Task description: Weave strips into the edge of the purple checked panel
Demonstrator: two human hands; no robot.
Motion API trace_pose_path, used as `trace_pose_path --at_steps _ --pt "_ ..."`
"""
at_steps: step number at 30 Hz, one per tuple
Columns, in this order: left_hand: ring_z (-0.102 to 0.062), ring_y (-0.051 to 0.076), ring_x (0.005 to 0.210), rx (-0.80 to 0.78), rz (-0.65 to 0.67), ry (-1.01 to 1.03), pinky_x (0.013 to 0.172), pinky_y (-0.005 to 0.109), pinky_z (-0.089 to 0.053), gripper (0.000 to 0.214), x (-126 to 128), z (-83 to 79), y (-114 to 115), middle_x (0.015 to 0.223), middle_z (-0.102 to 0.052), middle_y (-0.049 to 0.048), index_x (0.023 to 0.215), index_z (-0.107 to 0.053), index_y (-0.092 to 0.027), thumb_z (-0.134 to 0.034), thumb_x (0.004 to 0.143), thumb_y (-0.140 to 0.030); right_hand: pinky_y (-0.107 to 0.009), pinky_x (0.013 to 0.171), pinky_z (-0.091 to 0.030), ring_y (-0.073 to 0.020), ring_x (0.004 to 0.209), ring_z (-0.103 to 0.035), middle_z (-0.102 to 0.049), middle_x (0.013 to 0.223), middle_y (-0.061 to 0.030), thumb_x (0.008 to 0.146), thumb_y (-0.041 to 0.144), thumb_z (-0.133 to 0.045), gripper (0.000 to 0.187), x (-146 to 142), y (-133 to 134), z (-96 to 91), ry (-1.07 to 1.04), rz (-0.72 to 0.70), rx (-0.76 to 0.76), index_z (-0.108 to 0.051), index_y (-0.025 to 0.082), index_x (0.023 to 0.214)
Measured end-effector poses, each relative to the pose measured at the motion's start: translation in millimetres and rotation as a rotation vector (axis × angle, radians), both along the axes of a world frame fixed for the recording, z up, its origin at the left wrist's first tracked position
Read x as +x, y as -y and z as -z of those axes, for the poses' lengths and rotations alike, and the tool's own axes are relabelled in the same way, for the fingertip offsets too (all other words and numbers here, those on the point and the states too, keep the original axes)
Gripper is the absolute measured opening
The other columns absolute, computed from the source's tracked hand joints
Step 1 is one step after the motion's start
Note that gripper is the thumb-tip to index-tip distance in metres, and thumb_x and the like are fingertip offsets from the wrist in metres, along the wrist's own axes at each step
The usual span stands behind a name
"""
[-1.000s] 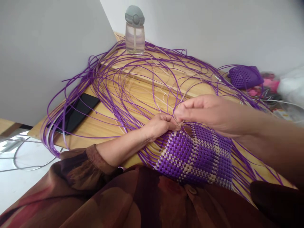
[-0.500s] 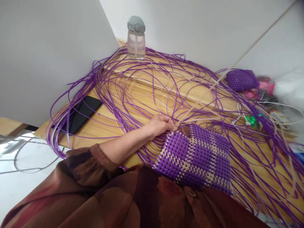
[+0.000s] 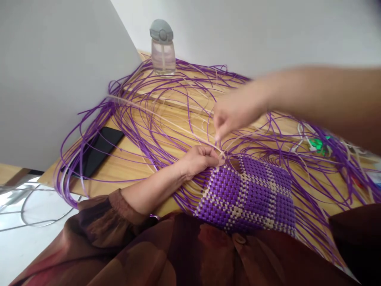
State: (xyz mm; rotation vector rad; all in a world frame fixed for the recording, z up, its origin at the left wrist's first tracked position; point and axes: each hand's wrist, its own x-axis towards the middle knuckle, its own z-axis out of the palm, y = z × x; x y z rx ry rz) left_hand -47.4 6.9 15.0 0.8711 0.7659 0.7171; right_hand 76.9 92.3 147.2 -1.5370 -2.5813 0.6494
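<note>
My left hand [image 3: 203, 161] is closed in a pinch on a beige plastic strip [image 3: 178, 126] at the top left corner of a woven panel [image 3: 253, 194]. The panel is purple with beige checked lines and lies against my front. From the pinch the beige strip runs up and left, and a small loop shows beside my fingertips. Above and right of it, my right hand [image 3: 236, 109] reaches in, blurred, thumb and finger pressed together. A purple plastic strip [image 3: 216, 145] meets those fingertips; the hand hides the rest of it.
Long loose purple strips [image 3: 98, 115] spread in loops over the wooden table [image 3: 139, 141]. A water bottle [image 3: 163, 55] with a grey lid stands at the back by the wall. A black phone [image 3: 104, 149] lies under strips on the left. Something green [image 3: 320, 145] lies at right.
My right hand has come into view from the right. The beige strip, stretched to the upper right before, now runs to the upper left. My left hand keeps its pinch at the corner.
</note>
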Motion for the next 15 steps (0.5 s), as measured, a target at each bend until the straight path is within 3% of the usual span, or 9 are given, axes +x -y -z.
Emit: trace_pose_path --at_steps 2,4,8,12,15 --pt "-0.055 0.009 0.059 -0.001 0.018 0.015 0.065 0.024 -0.042 0.018 -0.4 0.6 0.4 0.067 -0.068 0.0024 0.07 -0.072 -0.01 -0.082 0.062 -0.023 -0.024 0.056 -0.034 -0.0053 0.049 -0.049 -0.058 0.051 0.0064 0.076 0.019 -0.072 0.017 -2.7 7.4 2.7 0.224 -0.223 -0.172 -0.07 0.015 0.06" --pt "-0.058 0.009 0.064 -0.012 0.018 0.014 0.07 0.025 -0.043 0.02 -0.8 1.2 1.2 0.072 -0.07 0.0038 0.074 -0.074 -0.009 -0.083 0.062 -0.023 -0.026 0.051 -0.028 -0.0067 0.045 -0.046 -0.059 0.049 0.0057 0.071 0.013 -0.071 0.012 -1.9 16.2 6.5 0.339 -0.362 -0.246 -0.072 0.018 0.061" --pt "-0.059 0.01 0.068 -0.051 -0.051 0.002 0.075 0.028 -0.045 0.027 0.1 1.4 3.9 0.073 -0.07 0.0028 0.072 -0.073 -0.01 -0.089 0.056 -0.025 -0.028 0.051 -0.026 -0.0089 0.047 -0.047 -0.061 0.054 0.0029 0.072 0.011 -0.064 0.011 0.9 28.2 16.4 0.241 -0.391 -0.237 -0.069 0.019 0.065" --pt "-0.063 0.013 0.078 -0.096 -0.143 0.039 0.085 0.03 -0.048 0.032 2.4 3.9 5.5 0.082 -0.072 0.0047 0.076 -0.072 -0.01 -0.091 0.052 -0.019 -0.028 0.056 -0.025 -0.0104 0.055 -0.045 -0.059 0.059 0.0016 0.078 0.015 -0.059 0.011 0.1 29.5 32.6 0.133 -0.467 -0.046 -0.064 0.019 0.069" --pt "-0.064 0.014 0.081 -0.129 -0.135 0.072 0.088 0.032 -0.048 0.032 2.9 6.9 5.0 0.085 -0.072 0.0058 0.079 -0.072 -0.009 -0.09 0.054 -0.018 -0.028 0.057 -0.024 -0.01 0.057 -0.044 -0.056 0.06 0.0027 0.081 0.018 -0.056 0.012 3.5 26.1 45.0 0.063 -0.511 -0.069 -0.063 0.019 0.072"
